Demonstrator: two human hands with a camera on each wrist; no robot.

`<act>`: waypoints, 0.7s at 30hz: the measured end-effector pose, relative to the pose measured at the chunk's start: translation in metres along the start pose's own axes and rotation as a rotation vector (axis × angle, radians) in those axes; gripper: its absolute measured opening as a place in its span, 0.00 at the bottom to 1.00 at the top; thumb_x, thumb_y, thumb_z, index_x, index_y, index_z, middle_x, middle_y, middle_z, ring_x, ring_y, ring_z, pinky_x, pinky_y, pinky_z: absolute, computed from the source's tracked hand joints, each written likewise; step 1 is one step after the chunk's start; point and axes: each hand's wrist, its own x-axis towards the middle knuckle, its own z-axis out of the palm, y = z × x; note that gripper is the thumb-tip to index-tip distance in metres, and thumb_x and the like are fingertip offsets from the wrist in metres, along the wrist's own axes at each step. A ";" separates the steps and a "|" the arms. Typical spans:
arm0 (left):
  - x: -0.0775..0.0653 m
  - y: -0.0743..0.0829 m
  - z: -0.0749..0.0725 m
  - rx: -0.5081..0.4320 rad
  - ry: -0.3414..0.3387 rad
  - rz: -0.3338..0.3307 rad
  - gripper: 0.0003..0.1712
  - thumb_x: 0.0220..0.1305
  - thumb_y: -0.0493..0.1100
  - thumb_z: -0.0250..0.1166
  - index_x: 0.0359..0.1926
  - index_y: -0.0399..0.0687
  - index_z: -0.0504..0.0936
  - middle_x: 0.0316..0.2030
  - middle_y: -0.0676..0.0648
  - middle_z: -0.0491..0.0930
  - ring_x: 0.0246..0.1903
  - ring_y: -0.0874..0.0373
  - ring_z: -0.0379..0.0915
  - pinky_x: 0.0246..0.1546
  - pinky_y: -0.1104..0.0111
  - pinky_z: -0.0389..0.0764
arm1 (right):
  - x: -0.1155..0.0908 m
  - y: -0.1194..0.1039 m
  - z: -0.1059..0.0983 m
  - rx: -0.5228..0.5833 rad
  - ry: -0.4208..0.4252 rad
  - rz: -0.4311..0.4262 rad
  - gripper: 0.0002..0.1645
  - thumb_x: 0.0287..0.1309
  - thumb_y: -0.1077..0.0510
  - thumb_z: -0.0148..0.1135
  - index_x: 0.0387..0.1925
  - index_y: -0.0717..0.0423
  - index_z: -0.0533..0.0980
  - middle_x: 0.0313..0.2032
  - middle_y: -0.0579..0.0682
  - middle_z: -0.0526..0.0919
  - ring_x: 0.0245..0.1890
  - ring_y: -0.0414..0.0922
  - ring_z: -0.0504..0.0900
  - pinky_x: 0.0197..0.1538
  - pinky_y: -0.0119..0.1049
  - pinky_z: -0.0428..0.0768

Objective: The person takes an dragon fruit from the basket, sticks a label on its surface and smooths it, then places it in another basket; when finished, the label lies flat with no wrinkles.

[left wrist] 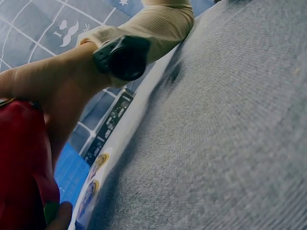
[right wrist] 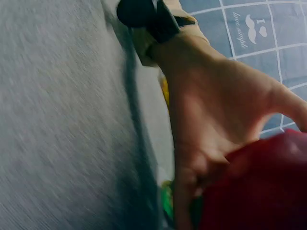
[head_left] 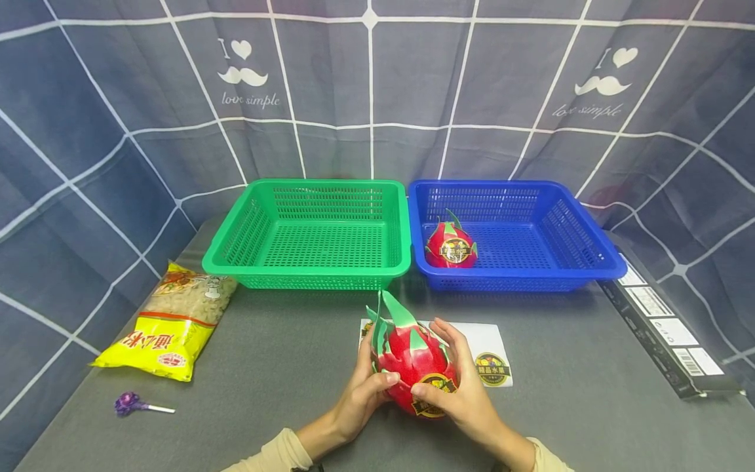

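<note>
A red dragon fruit (head_left: 404, 357) with green leaf tips is held between both hands above the grey table. My left hand (head_left: 361, 395) grips its left side, with the thumb across the front. My right hand (head_left: 466, 393) holds the right side, its thumb on a black-and-gold round sticker (head_left: 433, 396) on the fruit's lower front. Behind the fruit lies a white sticker sheet (head_left: 472, 333), partly hidden, with a similar sticker at its right. In the left wrist view the red fruit (left wrist: 21, 163) fills the left edge; in the right wrist view it fills the lower right corner.
A green basket (head_left: 307, 270) and a blue basket (head_left: 519, 273) stand side by side at the back. Inside the blue one sits another stickered dragon fruit (head_left: 451, 239). At left lie a yellow food bag (head_left: 171, 328) and purple lollipop (head_left: 130, 403); at right, a long black box (head_left: 666, 334).
</note>
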 end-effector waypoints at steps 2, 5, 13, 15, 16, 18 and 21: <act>0.000 -0.001 0.000 0.002 -0.027 0.020 0.47 0.54 0.40 0.49 0.69 0.53 0.31 0.62 0.33 0.45 0.54 0.56 0.63 0.50 0.62 0.72 | 0.002 -0.002 -0.004 0.007 -0.024 -0.018 0.49 0.44 0.63 0.66 0.65 0.50 0.50 0.64 0.56 0.55 0.60 0.35 0.64 0.53 0.29 0.73; 0.000 -0.002 0.001 0.044 -0.041 0.042 0.47 0.54 0.40 0.50 0.69 0.54 0.32 0.64 0.37 0.45 0.58 0.56 0.59 0.54 0.67 0.70 | 0.005 -0.004 -0.009 0.014 -0.072 -0.043 0.51 0.43 0.64 0.67 0.66 0.50 0.49 0.64 0.55 0.55 0.62 0.36 0.62 0.54 0.28 0.72; -0.001 -0.002 0.001 0.229 -0.020 0.047 0.49 0.52 0.45 0.53 0.70 0.58 0.34 0.67 0.43 0.44 0.64 0.47 0.45 0.57 0.68 0.65 | 0.009 -0.003 -0.018 -0.033 -0.170 -0.058 0.56 0.41 0.51 0.72 0.67 0.45 0.48 0.66 0.56 0.53 0.62 0.33 0.60 0.52 0.29 0.73; -0.001 -0.002 0.000 0.247 -0.020 0.053 0.49 0.52 0.46 0.53 0.70 0.59 0.34 0.66 0.44 0.45 0.63 0.47 0.46 0.57 0.66 0.65 | 0.009 -0.003 -0.020 -0.035 -0.194 -0.054 0.58 0.39 0.50 0.73 0.67 0.44 0.47 0.66 0.55 0.52 0.63 0.37 0.61 0.51 0.31 0.75; -0.001 -0.003 0.000 0.256 -0.017 0.055 0.49 0.52 0.46 0.54 0.70 0.60 0.34 0.66 0.44 0.46 0.63 0.47 0.47 0.57 0.66 0.66 | 0.009 -0.003 -0.020 -0.039 -0.207 -0.048 0.60 0.38 0.50 0.73 0.68 0.44 0.46 0.66 0.55 0.52 0.63 0.40 0.62 0.49 0.32 0.76; -0.001 -0.003 -0.001 0.269 -0.018 0.061 0.50 0.52 0.47 0.54 0.70 0.60 0.34 0.66 0.44 0.47 0.62 0.48 0.49 0.56 0.66 0.66 | 0.009 -0.003 -0.022 -0.052 -0.246 -0.030 0.62 0.37 0.51 0.74 0.68 0.43 0.45 0.65 0.55 0.56 0.61 0.45 0.65 0.46 0.33 0.78; -0.002 -0.005 -0.001 0.284 -0.025 0.069 0.51 0.51 0.47 0.56 0.69 0.61 0.34 0.65 0.43 0.49 0.61 0.48 0.52 0.55 0.66 0.68 | 0.010 -0.004 -0.025 -0.092 -0.310 -0.006 0.63 0.35 0.53 0.75 0.68 0.42 0.45 0.61 0.55 0.61 0.56 0.48 0.69 0.42 0.34 0.80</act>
